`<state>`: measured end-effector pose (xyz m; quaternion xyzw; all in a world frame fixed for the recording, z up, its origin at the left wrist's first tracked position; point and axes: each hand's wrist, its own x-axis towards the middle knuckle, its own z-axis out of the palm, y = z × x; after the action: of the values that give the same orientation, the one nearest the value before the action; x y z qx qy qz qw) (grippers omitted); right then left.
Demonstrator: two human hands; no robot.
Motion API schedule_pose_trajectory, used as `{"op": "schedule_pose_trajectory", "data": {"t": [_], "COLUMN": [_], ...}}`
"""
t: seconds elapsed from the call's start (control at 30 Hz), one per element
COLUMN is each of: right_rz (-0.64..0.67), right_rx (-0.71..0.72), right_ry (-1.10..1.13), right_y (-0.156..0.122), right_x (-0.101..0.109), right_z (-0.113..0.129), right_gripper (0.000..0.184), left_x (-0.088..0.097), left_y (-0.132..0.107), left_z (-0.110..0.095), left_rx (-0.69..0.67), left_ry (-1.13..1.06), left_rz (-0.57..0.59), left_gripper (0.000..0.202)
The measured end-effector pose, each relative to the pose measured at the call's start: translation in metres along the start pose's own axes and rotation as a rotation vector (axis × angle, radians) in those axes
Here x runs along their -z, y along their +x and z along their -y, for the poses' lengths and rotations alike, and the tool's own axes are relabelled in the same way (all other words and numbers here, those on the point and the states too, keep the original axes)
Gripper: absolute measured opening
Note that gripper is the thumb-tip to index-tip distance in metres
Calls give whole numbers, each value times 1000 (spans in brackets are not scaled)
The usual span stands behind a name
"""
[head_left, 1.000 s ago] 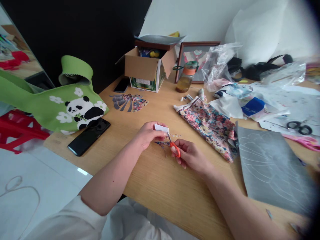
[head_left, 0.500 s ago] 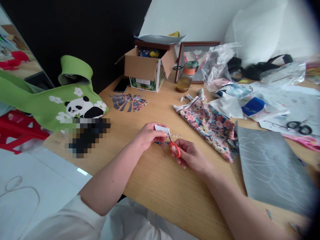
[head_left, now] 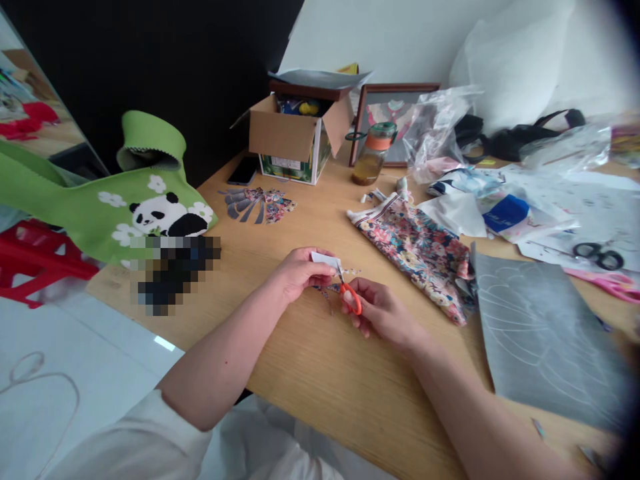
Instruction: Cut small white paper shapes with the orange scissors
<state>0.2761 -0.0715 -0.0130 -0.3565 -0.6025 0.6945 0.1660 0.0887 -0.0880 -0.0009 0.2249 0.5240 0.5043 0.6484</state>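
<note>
Between the thumb and fingers of my left hand is a small white piece; whether it is paper or the back of some fabric I cannot tell. My right hand grips orange-handled scissors, with the blades up at the right edge of the white piece. Small floral fabric scraps lie on the table below the hands. Farther back, a fan of cut floral and grey pieces is laid out. A folded floral cloth lies right of my hands.
A grey sheet with white drawn lines covers the right side. Beyond it are black-handled scissors and pink scissors. An open cardboard box, a phone and a glass bottle stand or lie behind. A green panda bag is left.
Both hands stay nearly in place. The white piece and my left hand have shifted very slightly to the right, and the scissor blades have changed angle a little.
</note>
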Motion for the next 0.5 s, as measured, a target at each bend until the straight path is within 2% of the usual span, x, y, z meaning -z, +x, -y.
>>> {"op": "schedule_pose_trajectory", "data": {"t": [0.5], "right_rz": [-12], "right_rx": [13], "right_ry": [-10], "right_y": [2], "right_x": [1], "right_z": [-5], "right_gripper": [50], "left_x": [2], "left_y": [1], "left_z": [2], "left_rx": [-7], "left_ry": [-20], "left_rz": [8], "left_gripper": [31]}}
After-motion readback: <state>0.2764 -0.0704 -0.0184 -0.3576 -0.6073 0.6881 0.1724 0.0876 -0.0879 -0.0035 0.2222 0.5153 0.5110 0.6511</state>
